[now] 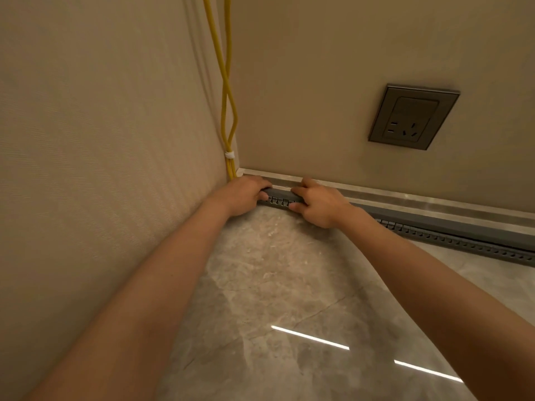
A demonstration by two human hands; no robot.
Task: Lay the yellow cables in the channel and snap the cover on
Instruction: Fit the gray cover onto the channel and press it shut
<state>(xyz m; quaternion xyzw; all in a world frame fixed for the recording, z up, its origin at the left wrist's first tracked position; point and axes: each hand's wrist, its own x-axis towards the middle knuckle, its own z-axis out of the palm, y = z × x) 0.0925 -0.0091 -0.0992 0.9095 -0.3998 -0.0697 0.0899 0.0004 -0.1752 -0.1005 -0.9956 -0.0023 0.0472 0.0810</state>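
Cables (224, 91), two round yellow ones bound by a white tie (229, 155), drop down the corner and vanish behind the left hand (243, 195) into the grey slotted plastic channel (463, 241) at the wall's foot. Both hands curl their fingers over its flat grey cover (280, 193), the right hand (317, 204) just beside the left, thumb on the slotted front. Best to press evenly, working outward from the corner. The grey wall socket (412, 117) shows no legible writing.

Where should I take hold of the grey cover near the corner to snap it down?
Take the cover across its narrow width, from the room side and above: fingers over the wall-side edge, thumb against the slotted channel front. It lies low against the skirting, so only top and front are free.
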